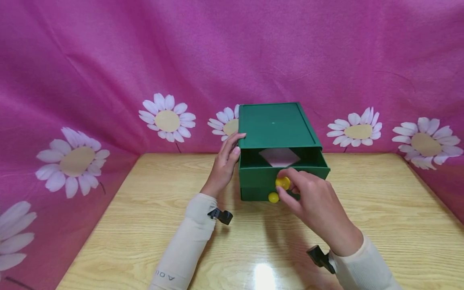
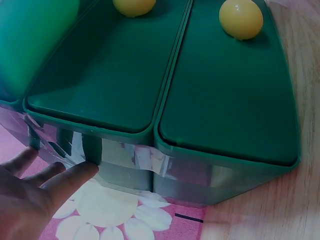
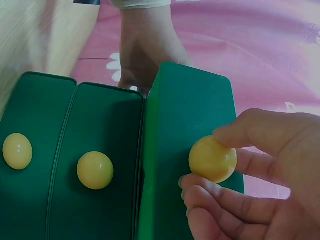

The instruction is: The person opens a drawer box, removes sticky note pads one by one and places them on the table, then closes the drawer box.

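A green drawer cabinet [image 1: 279, 125] stands on the table, its top drawer [image 1: 261, 177] pulled part way out. My right hand [image 1: 315, 197] pinches that drawer's round yellow knob [image 3: 212, 159] between thumb and fingers. Against the cabinet's left side rests my left hand [image 1: 224, 165], fingers extended, one fingertip over the top edge. In the left wrist view its fingers [image 2: 70, 182] touch the side wall. Inside the drawer lies a pale pink, flat, angular piece [image 1: 279, 156]. Two lower drawers [image 3: 107, 115] are closed, each with a yellow knob [image 3: 95, 170].
The wooden table [image 1: 145, 225] extends on both sides of the cabinet and toward me. A pink cloth [image 1: 224, 52] with white daisies hangs behind and along the sides. Black wrist mounts [image 1: 320, 257] stick out from both sleeves.
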### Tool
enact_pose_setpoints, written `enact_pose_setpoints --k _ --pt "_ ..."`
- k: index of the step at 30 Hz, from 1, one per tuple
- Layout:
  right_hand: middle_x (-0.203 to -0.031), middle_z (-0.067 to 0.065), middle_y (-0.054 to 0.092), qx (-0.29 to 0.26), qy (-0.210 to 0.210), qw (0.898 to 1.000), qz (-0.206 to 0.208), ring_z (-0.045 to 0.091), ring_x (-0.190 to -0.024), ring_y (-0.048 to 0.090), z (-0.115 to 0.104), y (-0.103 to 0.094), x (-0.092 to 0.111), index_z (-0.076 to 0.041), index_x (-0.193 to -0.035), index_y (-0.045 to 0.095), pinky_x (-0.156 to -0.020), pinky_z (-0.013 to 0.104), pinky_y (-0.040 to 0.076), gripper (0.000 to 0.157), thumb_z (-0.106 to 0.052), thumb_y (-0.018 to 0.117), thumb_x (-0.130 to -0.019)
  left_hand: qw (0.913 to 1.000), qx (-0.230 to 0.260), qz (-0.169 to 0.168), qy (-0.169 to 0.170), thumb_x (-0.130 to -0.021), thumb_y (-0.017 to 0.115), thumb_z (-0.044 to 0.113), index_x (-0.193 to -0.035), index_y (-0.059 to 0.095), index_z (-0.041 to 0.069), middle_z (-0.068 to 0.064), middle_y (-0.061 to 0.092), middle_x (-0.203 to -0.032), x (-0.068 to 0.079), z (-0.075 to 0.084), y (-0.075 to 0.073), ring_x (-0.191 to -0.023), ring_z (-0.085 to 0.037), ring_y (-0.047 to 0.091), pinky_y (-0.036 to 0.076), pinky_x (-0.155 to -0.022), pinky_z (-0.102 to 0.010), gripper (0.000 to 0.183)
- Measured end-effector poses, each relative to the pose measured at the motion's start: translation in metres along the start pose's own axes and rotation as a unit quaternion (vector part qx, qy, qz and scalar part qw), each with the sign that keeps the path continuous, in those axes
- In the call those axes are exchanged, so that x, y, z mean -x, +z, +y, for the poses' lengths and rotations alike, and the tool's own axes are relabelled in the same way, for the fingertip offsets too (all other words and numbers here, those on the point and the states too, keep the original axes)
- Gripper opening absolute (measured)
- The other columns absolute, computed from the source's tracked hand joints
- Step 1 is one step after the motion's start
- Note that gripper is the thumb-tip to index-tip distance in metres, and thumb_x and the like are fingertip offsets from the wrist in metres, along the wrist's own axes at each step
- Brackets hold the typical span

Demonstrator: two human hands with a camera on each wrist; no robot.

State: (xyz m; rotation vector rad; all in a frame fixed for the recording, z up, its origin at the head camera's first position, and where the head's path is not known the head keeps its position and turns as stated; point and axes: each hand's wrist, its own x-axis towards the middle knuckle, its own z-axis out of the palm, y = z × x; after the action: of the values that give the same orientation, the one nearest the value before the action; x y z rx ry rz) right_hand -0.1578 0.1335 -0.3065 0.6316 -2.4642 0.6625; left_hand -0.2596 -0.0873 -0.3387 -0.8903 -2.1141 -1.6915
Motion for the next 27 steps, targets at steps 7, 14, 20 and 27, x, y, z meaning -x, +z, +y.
enact_pose_setpoints --k 7,14,20,27 --pt "-0.069 -0.007 0.056 0.007 -0.008 1.000 0.005 0.009 -0.062 0.051 0.000 0.001 0.002 -0.017 -0.097 0.065 -0.053 0.024 0.043 0.018 -0.019 0.074 -0.081 0.9999 0.014 -0.007 -0.008 -0.101 0.037 0.011 -0.143 0.040 0.006 -0.017 0.026 -0.153 0.000 0.003 -0.001 -0.139 -0.025 0.034 0.035 -0.108 -0.045 0.042" --pt "-0.071 -0.005 0.059 0.007 0.009 1.000 -0.011 0.011 -0.063 0.052 -0.003 -0.002 0.005 -0.016 -0.099 0.065 -0.055 0.025 0.046 0.022 -0.021 0.076 -0.081 0.9997 0.017 -0.010 -0.013 -0.102 0.037 0.012 -0.143 0.039 0.006 -0.016 0.025 -0.154 0.000 0.002 -0.001 -0.139 -0.025 0.034 0.037 -0.107 -0.046 0.042" --pt "-0.073 -0.004 0.061 0.005 0.013 1.000 -0.014 0.011 -0.063 0.053 -0.005 -0.003 0.007 -0.016 -0.099 0.066 -0.057 0.025 0.049 0.023 -0.022 0.078 -0.080 0.9995 0.026 -0.002 -0.017 -0.102 0.038 0.014 -0.144 0.041 0.015 -0.005 0.027 -0.154 -0.002 -0.015 0.001 -0.138 -0.021 0.035 0.039 -0.105 -0.046 0.042" --pt "-0.069 -0.008 0.057 0.011 -0.006 1.000 -0.002 0.006 -0.061 0.048 -0.006 -0.003 0.010 -0.015 -0.097 0.066 -0.053 0.023 0.046 0.021 -0.021 0.076 -0.080 0.9996 0.023 0.004 -0.015 -0.101 0.039 0.018 -0.143 0.042 0.031 0.011 0.028 -0.152 -0.003 -0.036 0.002 -0.137 -0.012 0.035 0.041 -0.104 -0.044 0.044"
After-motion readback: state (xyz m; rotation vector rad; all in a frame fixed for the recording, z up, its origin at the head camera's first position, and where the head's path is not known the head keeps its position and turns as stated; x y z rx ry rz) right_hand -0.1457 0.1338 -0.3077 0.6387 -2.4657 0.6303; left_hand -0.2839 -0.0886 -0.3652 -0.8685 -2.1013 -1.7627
